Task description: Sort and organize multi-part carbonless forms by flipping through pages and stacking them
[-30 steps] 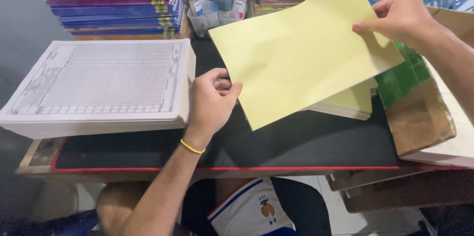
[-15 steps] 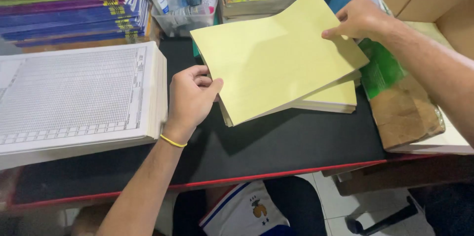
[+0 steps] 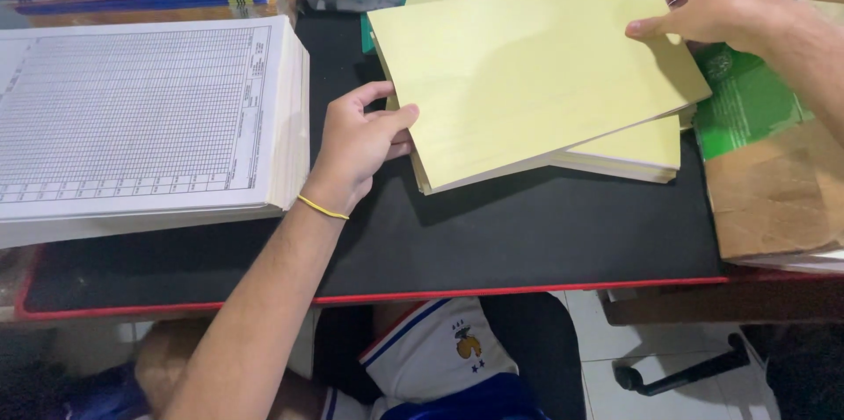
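Since a moment ago the yellow sheets (image 3: 527, 77) have come lower, nearly flat on the yellow stack (image 3: 633, 152) on the black desk (image 3: 527, 235). The left hand (image 3: 360, 147) pinches their near-left corner; beyond the stack, the right hand (image 3: 708, 7) pinches the far-right edge. Thin and floppy, they likely sag, so opposite-corner holds suit. The white printed stack (image 3: 141, 112) lies left.

My left hand (image 3: 359, 146) has a thin yellow band (image 3: 322, 207) at its wrist, both forearms are bare, and I wear a white jersey (image 3: 440, 358) with red-and-blue trim.
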